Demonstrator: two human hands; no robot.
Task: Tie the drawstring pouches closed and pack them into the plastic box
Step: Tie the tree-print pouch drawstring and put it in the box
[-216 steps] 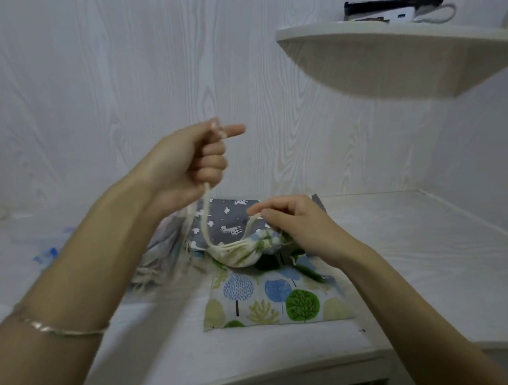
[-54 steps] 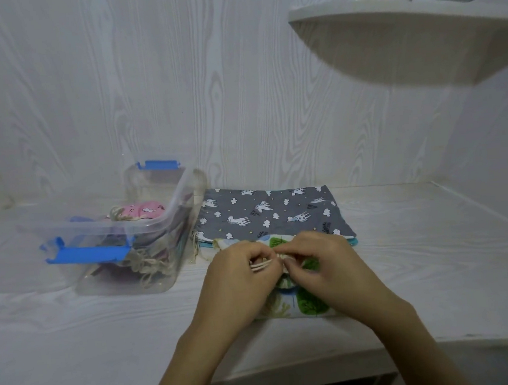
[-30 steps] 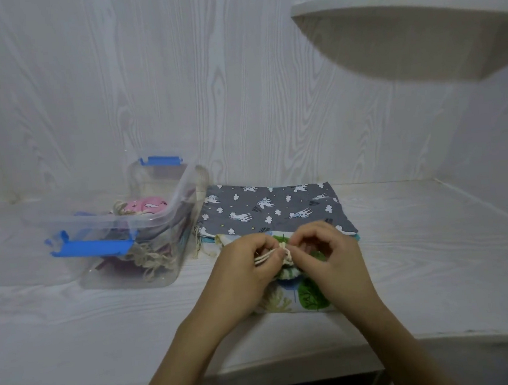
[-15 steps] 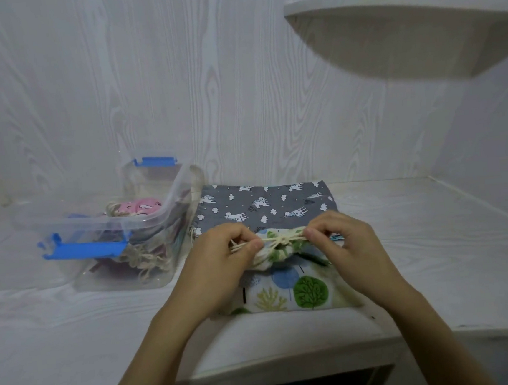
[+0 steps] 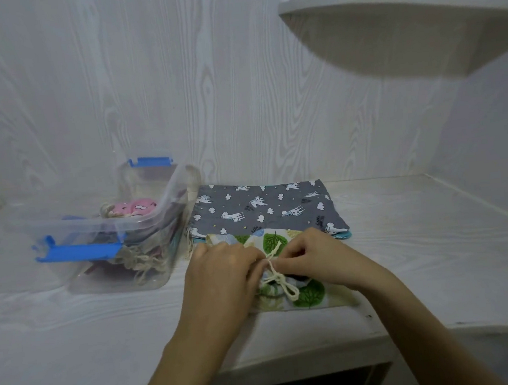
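Note:
A tree-print pouch (image 5: 309, 295) lies on the white table (image 5: 74, 331), its mouth gathered. My left hand (image 5: 223, 275) and my right hand (image 5: 316, 257) meet over it, each pinching the cream drawstring (image 5: 280, 279), which shows a crossing and a loop hanging toward me. Behind it lies a flat grey pouch (image 5: 266, 209) with white animal print, on top of a teal one. The clear plastic box (image 5: 118, 235) with blue latches stands to the left, holding a pink pouch (image 5: 131, 207) and other tied pouches.
A rounded white shelf (image 5: 401, 26) juts out at the upper right with dark items on it. Wood-grain walls close the back and right side. The table's front edge runs just below my forearms.
My hands have come together from either side of the gathered mouth to its middle. The cord now crosses and forms a loop in front of the pouch. The pouch top has flopped back.

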